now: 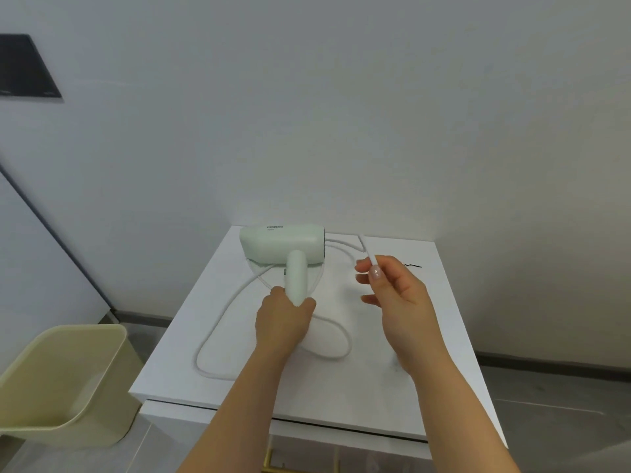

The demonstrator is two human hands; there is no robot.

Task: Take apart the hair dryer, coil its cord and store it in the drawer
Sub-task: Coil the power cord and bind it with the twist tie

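White counter (392,387) against a bare wall carries the dryer (283,245), which lies near the far edge with its cord (218,329) looping loose toward me. My left hand (283,319) curls round the handle's end. My right hand (392,288) pinches the cord, lifted off the counter. I judge coiling has barely begun; next I should gather the slack into even loops.

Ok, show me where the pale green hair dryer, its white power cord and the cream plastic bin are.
Pale green hair dryer (281,245): head view, middle of barrel.
White power cord (198,357): head view, leftmost bend of loop.
Cream plastic bin (51,373): head view, inner wall.
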